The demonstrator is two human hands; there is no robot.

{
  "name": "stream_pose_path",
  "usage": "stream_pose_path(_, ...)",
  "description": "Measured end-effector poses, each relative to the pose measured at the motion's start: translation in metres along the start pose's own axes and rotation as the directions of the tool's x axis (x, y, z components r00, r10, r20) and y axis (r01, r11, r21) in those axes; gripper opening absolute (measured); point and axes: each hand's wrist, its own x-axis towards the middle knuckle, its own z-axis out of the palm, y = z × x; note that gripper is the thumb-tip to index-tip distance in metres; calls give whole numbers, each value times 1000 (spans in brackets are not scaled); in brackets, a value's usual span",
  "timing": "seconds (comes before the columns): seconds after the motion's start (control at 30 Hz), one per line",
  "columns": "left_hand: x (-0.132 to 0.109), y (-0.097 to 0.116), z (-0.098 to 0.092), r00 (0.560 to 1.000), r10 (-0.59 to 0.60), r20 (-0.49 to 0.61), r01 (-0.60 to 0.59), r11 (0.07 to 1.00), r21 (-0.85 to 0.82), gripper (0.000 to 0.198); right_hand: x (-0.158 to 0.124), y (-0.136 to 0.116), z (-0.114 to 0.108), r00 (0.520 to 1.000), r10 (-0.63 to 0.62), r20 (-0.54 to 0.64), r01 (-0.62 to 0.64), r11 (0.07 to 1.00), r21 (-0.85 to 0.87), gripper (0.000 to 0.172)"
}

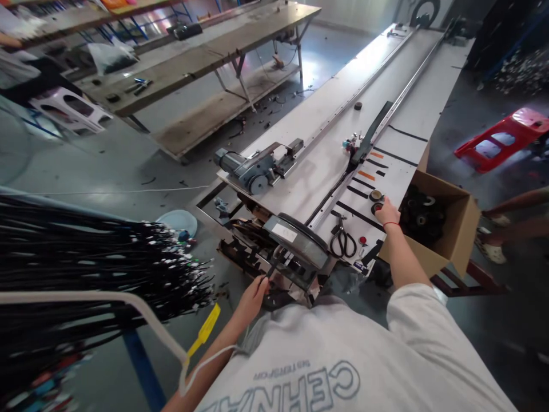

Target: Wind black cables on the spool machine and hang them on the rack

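Note:
My left hand (254, 296) is low at the near end of the long table, fingers closed around a thin dark strip (273, 268) beside the wheel-like machine part (295, 237). Over on the table's right edge, my right hand (389, 213) has its fingers closed on a small roll of black tape (377, 208). A second tape roll (376, 195) lies right behind it. Black-handled scissors (342, 241) rest nearer to me, beside a small red-topped item (362, 241). Short black strips (361, 213) and orange strips (366, 175) are on the white tabletop.
An open cardboard box (458, 223) of dark rolls stands right of the table. A motor unit (253, 169) and a long rail (407, 94) are mounted on the table. Black cables (98, 257) hang at left. A red stool (501, 140) and another person's feet (491, 247) are at right.

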Motion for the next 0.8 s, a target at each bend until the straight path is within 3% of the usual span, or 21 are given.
stream_pose_path(0.1, 0, -8, 0, 997, -59, 44, 66, 983, -172, 67, 1, 0, 1, 1000, 7, 9, -7, 1000, 12, 67)
stream_pose_path(0.23, 4, 6, -3, 974, -77, 212, 146, 932, -331, 70, 1, -1, 0, 1000, 11, 11, -11, 1000, 24, 67)
stream_pose_path(0.43, 6, 33, 1, 908, -57, 415, 212, 917, -337, 63, -1, -5, -3, 1000, 22, 15, -23, 999, 23, 66)
stream_pose_path(0.63, 11, 24, 6, 946, 27, 324, 56, 968, -246, 49, -1, -9, -5, 999, 43, 19, -44, 999, 25, 64)
stream_pose_path(0.7, 12, 23, 3, 912, 16, 411, 79, 973, -215, 48, -2, -10, -5, 999, 46, 21, -46, 999, 20, 64)
stream_pose_path(0.8, 9, 24, -1, 814, 21, 580, 107, 977, -186, 45, -2, -11, -5, 998, 55, 25, -56, 998, 6, 67)
